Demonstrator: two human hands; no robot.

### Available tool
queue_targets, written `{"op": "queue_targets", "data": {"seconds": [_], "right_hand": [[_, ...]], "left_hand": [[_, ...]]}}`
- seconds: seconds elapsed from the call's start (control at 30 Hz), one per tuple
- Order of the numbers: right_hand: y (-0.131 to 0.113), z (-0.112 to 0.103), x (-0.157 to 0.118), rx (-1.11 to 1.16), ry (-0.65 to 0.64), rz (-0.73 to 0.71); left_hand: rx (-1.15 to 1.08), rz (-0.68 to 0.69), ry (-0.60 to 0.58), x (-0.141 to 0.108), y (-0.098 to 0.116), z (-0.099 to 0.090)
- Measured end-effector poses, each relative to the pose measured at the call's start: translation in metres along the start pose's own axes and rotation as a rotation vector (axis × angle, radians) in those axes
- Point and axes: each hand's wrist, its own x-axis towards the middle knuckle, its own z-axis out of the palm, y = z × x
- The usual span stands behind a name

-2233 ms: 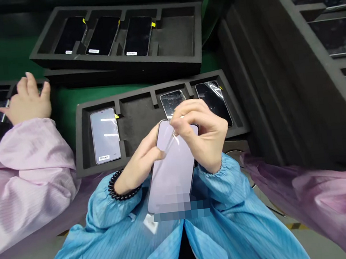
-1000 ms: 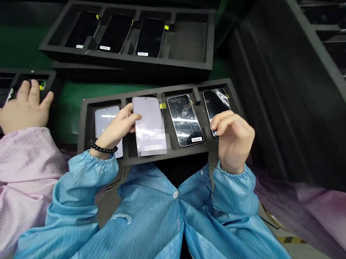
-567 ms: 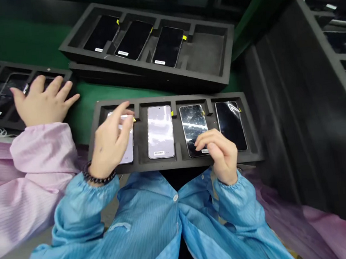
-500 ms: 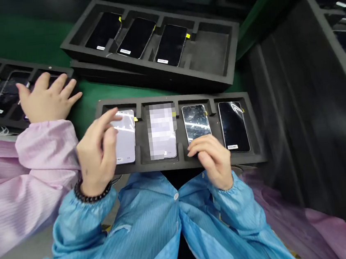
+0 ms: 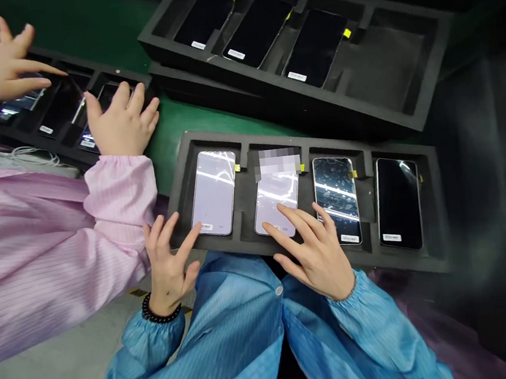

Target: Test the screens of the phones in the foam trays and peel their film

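Note:
In front of me a dark foam tray [image 5: 270, 142] holds a row of smartphones. The leftmost smartphone [image 5: 214, 193] has a lit pale screen, and my left hand [image 5: 171, 267], fingers spread, has its index fingertip at that phone's lower label. Over the lower part of the second lit smartphone [image 5: 276, 196] lies my right hand [image 5: 316, 249], open, its fingertips at the screen. A third smartphone [image 5: 336, 193] with a spotted, reflective screen sits right of that hand. Farthest right is a dark-screened smartphone [image 5: 398, 204]. Yellow tabs stick out at the phones' right edges.
Behind lies a stacked foam tray [image 5: 437, 67] with three dark phones and one vacant slot. At left, a co-worker's two hands [image 5: 122, 122] in pink sleeves [image 5: 117, 191] are over another phone tray [image 5: 100, 70]. White cables [image 5: 35, 155] lie near it.
My left hand has dropped from the first phone's upper part to its lower edge. My right hand has shifted left from the third phone to the second. A co-worker's second hand has appeared.

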Motion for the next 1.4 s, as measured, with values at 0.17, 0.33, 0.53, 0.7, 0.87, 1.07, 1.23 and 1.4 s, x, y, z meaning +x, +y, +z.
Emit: {"op": "queue_targets", "data": {"seconds": [0.17, 0.33, 0.53, 0.7, 0.87, 1.07, 1.23, 1.4], "right_hand": [[-0.001, 0.001, 0.000, -0.020, -0.063, 0.021], [-0.002, 0.000, 0.000, -0.009, -0.085, 0.018], [-0.002, 0.000, 0.000, 0.009, -0.088, 0.010], [-0.001, -0.001, 0.001, -0.005, -0.100, -0.009], [-0.001, -0.002, 0.002, -0.006, -0.054, -0.031], [-0.002, 0.000, 0.000, -0.036, -0.110, -0.018], [-0.002, -0.001, 0.001, -0.025, -0.084, -0.021], [-0.002, -0.001, 0.002, -0.046, -0.107, -0.024]], "left_hand": [[0.062, 0.057, 0.090, 0.009, -0.001, 0.001], [0.068, 0.109, 0.074, 0.007, -0.004, 0.000], [0.037, 0.118, 0.174, 0.008, -0.005, -0.002], [0.079, 0.143, 0.107, 0.010, -0.006, -0.001], [0.077, 0.127, 0.181, 0.012, -0.005, -0.002], [0.081, 0.146, 0.102, 0.013, -0.005, -0.003], [0.047, 0.119, 0.152, 0.013, -0.005, -0.001], [0.063, 0.120, 0.091, 0.012, -0.006, 0.001]]}}
